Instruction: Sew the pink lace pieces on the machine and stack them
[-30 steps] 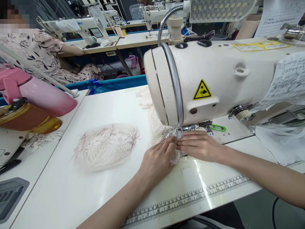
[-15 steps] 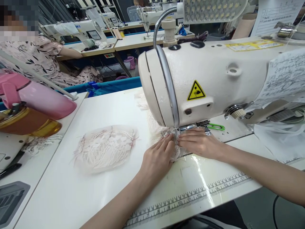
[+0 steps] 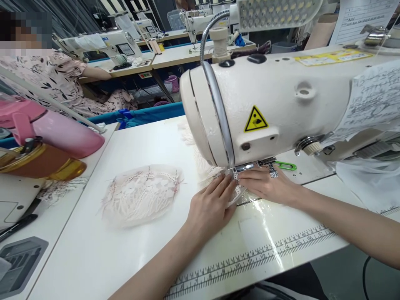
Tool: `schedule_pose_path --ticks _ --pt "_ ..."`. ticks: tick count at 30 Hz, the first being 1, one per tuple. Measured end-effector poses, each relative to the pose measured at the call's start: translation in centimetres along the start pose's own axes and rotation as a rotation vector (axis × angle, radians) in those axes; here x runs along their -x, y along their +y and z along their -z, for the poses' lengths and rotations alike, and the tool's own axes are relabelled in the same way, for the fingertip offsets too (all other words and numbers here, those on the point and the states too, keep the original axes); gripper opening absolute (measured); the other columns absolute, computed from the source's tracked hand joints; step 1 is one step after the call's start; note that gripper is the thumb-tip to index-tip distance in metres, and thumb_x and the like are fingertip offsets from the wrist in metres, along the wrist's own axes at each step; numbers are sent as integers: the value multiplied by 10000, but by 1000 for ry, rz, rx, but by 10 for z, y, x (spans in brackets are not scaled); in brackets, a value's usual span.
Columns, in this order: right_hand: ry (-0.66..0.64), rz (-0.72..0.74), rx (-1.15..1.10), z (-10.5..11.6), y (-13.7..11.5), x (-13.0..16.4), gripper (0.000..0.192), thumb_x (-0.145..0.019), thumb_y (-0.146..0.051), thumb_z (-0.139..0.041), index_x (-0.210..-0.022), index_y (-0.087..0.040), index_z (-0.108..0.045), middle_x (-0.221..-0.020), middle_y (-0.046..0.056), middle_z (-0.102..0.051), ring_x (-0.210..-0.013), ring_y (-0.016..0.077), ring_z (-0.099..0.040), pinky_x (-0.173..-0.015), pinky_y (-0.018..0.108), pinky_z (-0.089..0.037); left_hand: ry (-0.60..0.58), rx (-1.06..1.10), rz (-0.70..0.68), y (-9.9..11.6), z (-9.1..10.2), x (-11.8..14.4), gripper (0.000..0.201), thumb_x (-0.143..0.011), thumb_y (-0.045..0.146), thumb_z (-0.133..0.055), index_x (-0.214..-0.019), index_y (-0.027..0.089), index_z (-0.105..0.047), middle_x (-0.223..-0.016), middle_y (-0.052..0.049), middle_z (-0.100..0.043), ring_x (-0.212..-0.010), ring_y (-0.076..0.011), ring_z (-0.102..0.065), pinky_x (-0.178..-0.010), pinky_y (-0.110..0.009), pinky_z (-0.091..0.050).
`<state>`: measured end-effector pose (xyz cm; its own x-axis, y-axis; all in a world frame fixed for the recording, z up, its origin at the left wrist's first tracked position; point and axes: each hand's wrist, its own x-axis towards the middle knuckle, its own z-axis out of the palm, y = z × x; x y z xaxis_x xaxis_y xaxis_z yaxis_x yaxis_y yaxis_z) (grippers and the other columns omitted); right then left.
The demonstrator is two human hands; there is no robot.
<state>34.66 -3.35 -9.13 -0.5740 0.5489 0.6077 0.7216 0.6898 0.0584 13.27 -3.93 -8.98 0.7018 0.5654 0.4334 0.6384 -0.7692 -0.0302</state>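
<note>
A white sewing machine [image 3: 218,112] stands over a piece of pale lace fabric [image 3: 240,191]; its needle area is mostly hidden. My left hand [image 3: 211,202] lies on the lace left of the presser foot, fingers stretched forward and close together. From the right, my right hand [image 3: 265,185] rests its outstretched fingers on the lace edge, just beneath the metal lever [image 3: 245,167]. Both hands are open and press the cloth down. More of the fringed, cream lace [image 3: 203,164] extends behind my left fingers. A separate oval lace piece [image 3: 142,196] with reddish threads lies on the table to the left.
A ruler strip [image 3: 250,260] runs along the table's front edge. Green thread snips [image 3: 286,166] lie behind my right hand. White sheer cloth [image 3: 365,183] is at right. A pink bottle [image 3: 67,131] and an amber container [image 3: 46,160] stand left. Another person [image 3: 59,83] sits beyond.
My left hand has shifted slightly right and turned, with the lace's near edge swinging right. My right hand has moved slightly right. The view has shifted a little.
</note>
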Motion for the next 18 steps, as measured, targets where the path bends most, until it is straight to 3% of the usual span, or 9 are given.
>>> schedule_pose_path --ticks 10,14,18 --pt "-64 -61 118 3 -2 3 269 -931 -143 -409 -936 -221 -666 -896 6 -682 -688 142 -587 -682 345 -411 -51 32 20 -1 1 -4 421 -841 231 -519 -1249 148 -580 -1285 -109 -599 -1195 -283 -561 -901 -419 -560" --pt "-37 -42 185 3 -1 3 268 -899 -100 -422 -913 -222 -661 -873 -6 -677 -660 144 -568 -627 339 -384 -71 16 36 -2 0 -5 423 -856 251 -528 -1262 139 -569 -1298 -118 -588 -1199 -295 -556 -908 -436 -555" --pt "4 -2 231 4 -1 0 257 -884 -81 -429 -894 -213 -649 -874 -29 -690 -632 129 -560 -609 336 -364 -39 13 -52 -4 -1 -4 405 -882 216 -509 -1268 105 -555 -1304 -112 -582 -1214 -280 -545 -986 -436 -510"
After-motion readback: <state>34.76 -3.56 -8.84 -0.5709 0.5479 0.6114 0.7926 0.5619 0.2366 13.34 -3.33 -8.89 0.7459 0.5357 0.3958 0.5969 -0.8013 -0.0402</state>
